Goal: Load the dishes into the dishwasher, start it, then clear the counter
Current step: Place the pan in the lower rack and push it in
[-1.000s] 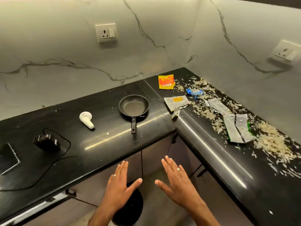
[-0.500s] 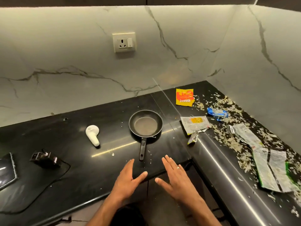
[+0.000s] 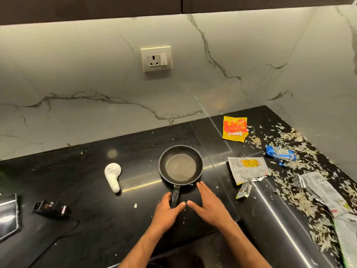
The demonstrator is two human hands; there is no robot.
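A small black frying pan (image 3: 181, 165) sits on the black counter (image 3: 96, 219), its handle pointing toward me. My left hand (image 3: 166, 211) lies over the end of that handle, fingers relaxed, thumb tip beside the handle. My right hand (image 3: 208, 204) hovers flat just right of the handle, fingertips near the pan's rim. Neither hand grips anything. Empty wrappers lie to the right: a yellow-orange packet (image 3: 234, 128), a white and yellow one (image 3: 248, 169), a blue one (image 3: 280, 154) and a long torn wrapper (image 3: 328, 194).
Pale flakes (image 3: 293, 198) are scattered over the right counter wing. A white earbud-shaped object (image 3: 113, 176), a black charger with cable (image 3: 52, 208) and a phone (image 3: 7, 215) lie at the left. A wall socket (image 3: 156, 59) is on the marble backsplash.
Both hands moved up from below the counter edge to the pan handle. The view has come closer to the counter and tilted upward.
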